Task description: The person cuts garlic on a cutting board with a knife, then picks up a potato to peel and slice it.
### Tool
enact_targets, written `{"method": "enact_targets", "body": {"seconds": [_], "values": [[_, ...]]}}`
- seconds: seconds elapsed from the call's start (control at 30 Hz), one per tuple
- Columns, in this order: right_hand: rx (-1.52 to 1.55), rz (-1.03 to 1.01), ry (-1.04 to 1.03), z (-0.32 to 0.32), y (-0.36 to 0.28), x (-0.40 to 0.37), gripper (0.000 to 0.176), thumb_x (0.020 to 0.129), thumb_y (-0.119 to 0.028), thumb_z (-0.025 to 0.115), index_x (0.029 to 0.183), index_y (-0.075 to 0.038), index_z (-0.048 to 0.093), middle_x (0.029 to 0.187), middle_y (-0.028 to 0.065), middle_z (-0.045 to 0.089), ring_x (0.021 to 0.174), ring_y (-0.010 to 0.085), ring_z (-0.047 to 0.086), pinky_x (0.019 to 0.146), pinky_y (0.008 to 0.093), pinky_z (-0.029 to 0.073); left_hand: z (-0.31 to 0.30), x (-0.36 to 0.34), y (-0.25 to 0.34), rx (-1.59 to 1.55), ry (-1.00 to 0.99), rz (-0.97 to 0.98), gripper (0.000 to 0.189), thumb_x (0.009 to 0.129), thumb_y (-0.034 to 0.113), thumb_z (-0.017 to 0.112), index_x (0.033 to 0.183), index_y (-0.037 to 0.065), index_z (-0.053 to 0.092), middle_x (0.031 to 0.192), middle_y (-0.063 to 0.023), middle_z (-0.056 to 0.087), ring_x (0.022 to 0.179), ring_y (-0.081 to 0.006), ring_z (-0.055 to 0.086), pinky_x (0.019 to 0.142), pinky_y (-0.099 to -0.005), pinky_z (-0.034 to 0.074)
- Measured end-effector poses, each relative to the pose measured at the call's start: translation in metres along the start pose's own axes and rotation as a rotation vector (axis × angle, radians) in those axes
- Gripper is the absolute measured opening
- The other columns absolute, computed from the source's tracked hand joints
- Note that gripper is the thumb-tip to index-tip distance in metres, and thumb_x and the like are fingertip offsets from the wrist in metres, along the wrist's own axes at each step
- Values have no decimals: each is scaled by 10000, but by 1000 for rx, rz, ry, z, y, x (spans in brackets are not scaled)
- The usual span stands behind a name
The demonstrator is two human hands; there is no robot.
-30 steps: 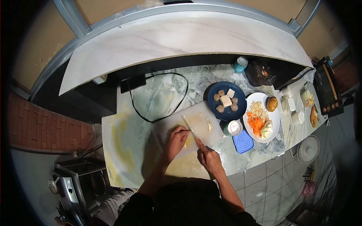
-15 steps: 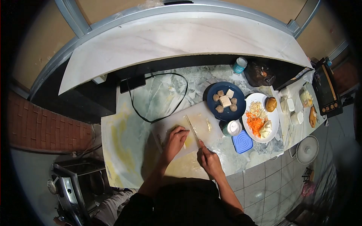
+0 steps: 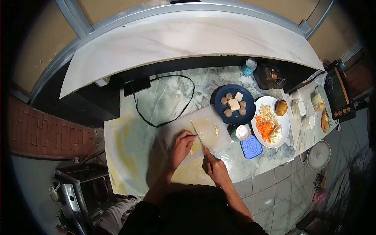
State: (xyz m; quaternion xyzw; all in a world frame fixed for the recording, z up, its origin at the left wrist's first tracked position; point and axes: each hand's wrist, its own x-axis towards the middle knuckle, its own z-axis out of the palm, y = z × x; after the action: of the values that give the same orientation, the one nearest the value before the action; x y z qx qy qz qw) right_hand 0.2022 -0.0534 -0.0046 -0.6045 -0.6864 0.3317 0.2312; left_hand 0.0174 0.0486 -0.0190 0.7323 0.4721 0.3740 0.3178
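My right hand is wrapped round the handle of a kitchen knife, its blade slanting up and left across the white cutting board. Just left of the blade, my left hand presses down on the board with its fingers curled together. Whatever lies under those fingertips is hidden. Small pale yellow chopped bits are scattered on the board to the right of the knife.
Right of the board are a dark blue plate with meatballs and white blocks, an open jar, a blue lid and a white plate of shredded vegetables. A black cable loops behind the board.
The knife and my right hand have shifted slightly to the left, bringing the blade closer to my left fingertips. My left hand stays nearly in place.
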Motion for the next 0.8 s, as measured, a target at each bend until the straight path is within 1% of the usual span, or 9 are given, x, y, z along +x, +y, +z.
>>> {"method": "enact_targets", "body": {"seconds": [0.13, 0.33, 0.43, 0.5, 0.53, 0.6, 0.7, 0.73, 0.8], "values": [[-41, -15, 14, 4, -3, 6, 692, 830, -7, 596, 1493, -39, 401, 798, 260, 647, 693, 421, 651, 647, 485, 534, 0, 0, 0, -15, 0, -20, 159, 848, -37, 666, 1000, -14, 709, 923, -144, 630, 832, -323, 643, 736, -370, 512], [-108, -37, 35, 2, -2, 10, 704, 830, -15, 603, 1502, -84, 404, 807, 259, 649, 701, 420, 652, 648, 490, 535, 1, -2, -5, 46, -9, -2, 153, 862, -12, 659, 1006, -6, 710, 954, -148, 644, 877, -338, 650, 764, -392, 519], [-98, -21, 6, -2, 0, 3, 708, 828, -12, 603, 1502, -109, 411, 812, 256, 653, 707, 422, 654, 651, 494, 535, 0, -1, -3, 35, -14, -11, 148, 871, -1, 655, 1008, -6, 709, 958, -151, 647, 883, -344, 654, 778, -401, 523], [-48, 49, 11, -7, -5, -1, 668, 829, 47, 566, 1473, -98, 465, 786, 285, 644, 699, 442, 652, 672, 489, 523, -1, 0, -4, 27, -14, -18, 145, 871, -2, 655, 1006, -10, 706, 957, -153, 652, 883, -345, 655, 780, -399, 524], [-49, 49, 12, -6, -2, -4, 668, 829, 47, 566, 1473, -98, 465, 786, 285, 644, 699, 442, 652, 672, 489, 523, 0, 0, -4, 20, -15, -24, 142, 871, -2, 655, 1003, -13, 704, 956, -156, 656, 882, -347, 657, 782, -397, 525], [-49, 44, -6, -5, 3, -7, 701, 824, 3, 596, 1494, -107, 420, 864, 256, 668, 733, 429, 655, 670, 506, 534, 1, 1, -5, 18, -10, -23, 138, 870, -2, 657, 1000, -16, 700, 956, -157, 663, 884, -347, 659, 783, -397, 527], [-9, -3, 44, -6, 1, -7, 695, 824, 13, 589, 1490, -97, 423, 922, 256, 680, 736, 434, 655, 677, 506, 536, 0, 2, -2, 8, -6, -37, 128, 866, -1, 664, 989, -22, 695, 958, -157, 674, 888, -347, 663, 786, -395, 529], [-9, -3, 46, -7, -2, -7, 695, 824, 13, 589, 1490, -97, 423, 922, 256, 680, 736, 434, 655, 677, 506, 536, 0, 3, 0, -2, -3, -53, 123, 864, -1, 669, 983, -24, 692, 960, -156, 679, 892, -346, 665, 787, -394, 530], [37, 33, 83, -8, -7, -6, 672, 813, 89, 543, 1461, -77, 480, 813, 272, 646, 714, 421, 659, 692, 456, 527, 0, 3, 3, -16, 19, -57, 120, 862, -2, 672, 978, -25, 691, 960, -154, 678, 892, -344, 665, 791, -391, 530]]}}
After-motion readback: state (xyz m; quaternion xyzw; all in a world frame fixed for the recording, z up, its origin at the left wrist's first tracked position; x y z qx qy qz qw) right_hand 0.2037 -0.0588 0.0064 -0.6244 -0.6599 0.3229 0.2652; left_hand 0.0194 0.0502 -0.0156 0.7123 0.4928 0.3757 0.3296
